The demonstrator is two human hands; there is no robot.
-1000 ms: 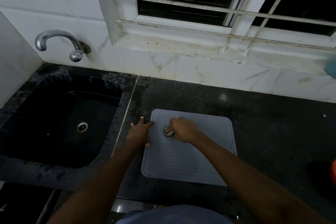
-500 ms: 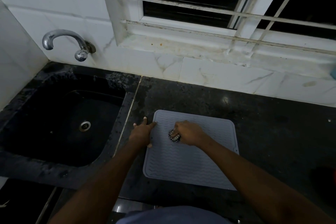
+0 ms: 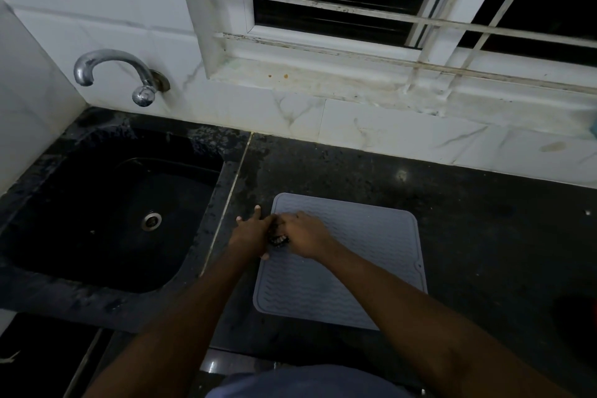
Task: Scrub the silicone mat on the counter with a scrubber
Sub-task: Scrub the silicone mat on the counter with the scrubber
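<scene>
A pale grey ribbed silicone mat lies flat on the black counter. My right hand grips a small dark scrubber and presses it onto the mat near its left edge. Only a bit of the scrubber shows under the fingers. My left hand lies with straight fingers on the mat's left edge and the counter beside it, touching my right hand.
A black sink with a metal drain lies left of the mat, under a chrome tap on the white tiled wall. A barred window with a stained sill runs along the back. The counter's front edge is close to my body.
My right hand has slid the scrubber leftward across the mat until it meets my left hand. The left hand has stayed on the mat's left edge.
</scene>
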